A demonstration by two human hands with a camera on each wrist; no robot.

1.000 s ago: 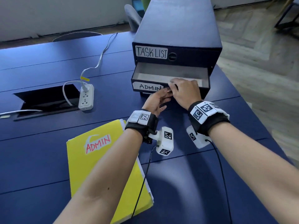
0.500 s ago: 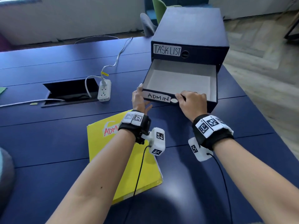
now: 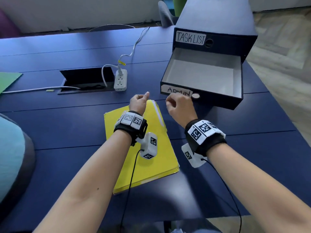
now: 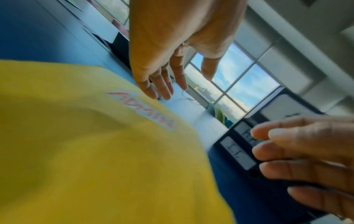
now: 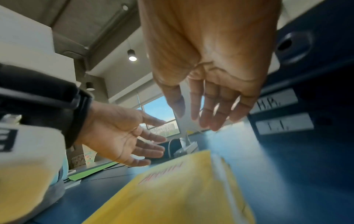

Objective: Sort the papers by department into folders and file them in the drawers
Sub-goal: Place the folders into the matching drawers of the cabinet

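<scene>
Dark blue and wide, the surface (image 3: 67, 132) carried everything, and the yellow folder (image 3: 151, 165) marked ADMIN served as the landmark, lying flat near the middle. Far to the left of the folder, a green sheet (image 3: 8, 79) showed at the surface's edge. Beyond the folder and to its left sat an open cable hatch (image 3: 84, 78), with a white power strip (image 3: 120, 80) just beside the hatch.

Over the folder's far end hovered the left hand (image 3: 138, 103), its grip released: the wrist views showed its fingers (image 5: 151, 136) loosely spread, holding nothing and not touching the folder. Just right of the folder's far corner hung the right hand (image 3: 180, 106), its grip likewise released, fingers (image 5: 210, 112) relaxed and pointing down, empty.

Beyond and right of the folder stood the dark blue drawer unit (image 3: 217, 22). Its top drawer (image 3: 218, 42), labelled TASK LIST, was closed. The drawer labelled ADMIN (image 3: 203, 78) below it was pulled well out, showing a pale interior, its front close to the right hand.
</scene>
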